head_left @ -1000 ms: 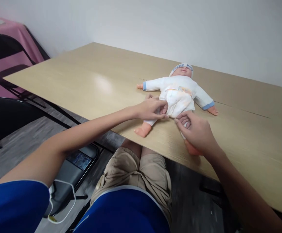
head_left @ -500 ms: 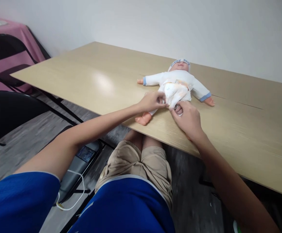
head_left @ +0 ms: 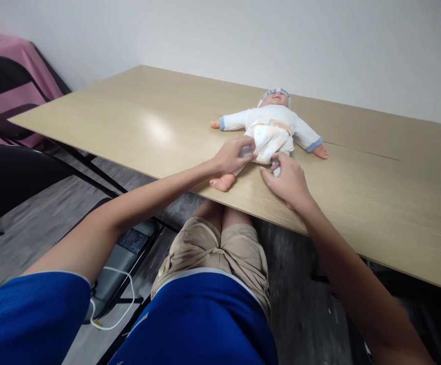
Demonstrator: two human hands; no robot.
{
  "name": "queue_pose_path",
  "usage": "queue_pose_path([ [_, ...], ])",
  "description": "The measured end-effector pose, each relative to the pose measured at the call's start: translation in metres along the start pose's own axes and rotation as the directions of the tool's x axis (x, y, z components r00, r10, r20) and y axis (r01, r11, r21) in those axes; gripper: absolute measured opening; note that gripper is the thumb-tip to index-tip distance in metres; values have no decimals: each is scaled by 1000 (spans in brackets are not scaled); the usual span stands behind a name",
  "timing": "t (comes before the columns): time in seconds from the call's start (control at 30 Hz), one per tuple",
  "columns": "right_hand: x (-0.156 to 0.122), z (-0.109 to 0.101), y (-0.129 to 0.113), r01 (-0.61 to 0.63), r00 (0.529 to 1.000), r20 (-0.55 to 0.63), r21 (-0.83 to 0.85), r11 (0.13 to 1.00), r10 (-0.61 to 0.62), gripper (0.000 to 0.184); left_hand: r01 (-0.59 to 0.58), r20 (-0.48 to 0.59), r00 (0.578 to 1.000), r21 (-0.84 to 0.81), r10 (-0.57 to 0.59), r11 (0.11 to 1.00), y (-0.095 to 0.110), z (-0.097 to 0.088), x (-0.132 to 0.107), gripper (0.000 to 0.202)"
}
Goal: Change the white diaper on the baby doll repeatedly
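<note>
A baby doll (head_left: 276, 115) in a white top with blue cuffs and a lettered headband lies on its back, legs toward me. Over its hips is a white diaper (head_left: 271, 141) with an orange-patterned waist. My left hand (head_left: 234, 154) curves around the leg at the diaper's left lower edge, thumb and forefinger apart and touching it. On the other side, my right hand (head_left: 287, 177) is by the other leg, its thumb spread from the fingers. That leg is mostly hidden behind the right hand; one bare foot (head_left: 222, 182) shows under my left wrist.
The doll rests on a light wood table (head_left: 129, 116) set against a white wall. Black folding chairs (head_left: 19, 182) stand at the left, near a pink-covered table (head_left: 23, 53). A grey device (head_left: 129, 253) with a white cable lies on a seat beside my legs.
My fingers have loosened from their pinch on the diaper's lower edge, and the diaper lies flatter. My right thumb has moved away from the fabric. The view has shifted slightly.
</note>
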State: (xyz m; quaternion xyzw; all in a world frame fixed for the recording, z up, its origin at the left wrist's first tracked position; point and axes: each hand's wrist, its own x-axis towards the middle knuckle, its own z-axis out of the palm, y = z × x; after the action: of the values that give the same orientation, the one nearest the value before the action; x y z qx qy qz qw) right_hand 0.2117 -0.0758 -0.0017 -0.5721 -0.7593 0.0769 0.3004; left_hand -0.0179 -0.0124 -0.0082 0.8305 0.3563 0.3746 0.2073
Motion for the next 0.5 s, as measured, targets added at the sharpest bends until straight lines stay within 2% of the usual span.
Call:
queue_pose_path([
  [0.1, 2, -1, -3, -61, 998, 25, 20, 998, 60, 32, 25, -6, 1000, 7, -25, 1000, -5, 3, 2, 17],
  [0.23, 5, -1, -3, -98, 995, 17, 64, 993, 97, 30, 31, 4, 1000, -85, -31, 996, -10, 5, 7, 19],
  [0.4, 8, 3, 2, -160, 985, -38, 137, 977, 167, 34, 165, -17, 985, -169, -170, 972, -16, 7, 15, 46],
  [0.5, 9, 8, 6, -150, 982, -82, 207, 967, 170, 40, 183, -39, 980, -227, -197, 957, -23, 10, 18, 52],
])
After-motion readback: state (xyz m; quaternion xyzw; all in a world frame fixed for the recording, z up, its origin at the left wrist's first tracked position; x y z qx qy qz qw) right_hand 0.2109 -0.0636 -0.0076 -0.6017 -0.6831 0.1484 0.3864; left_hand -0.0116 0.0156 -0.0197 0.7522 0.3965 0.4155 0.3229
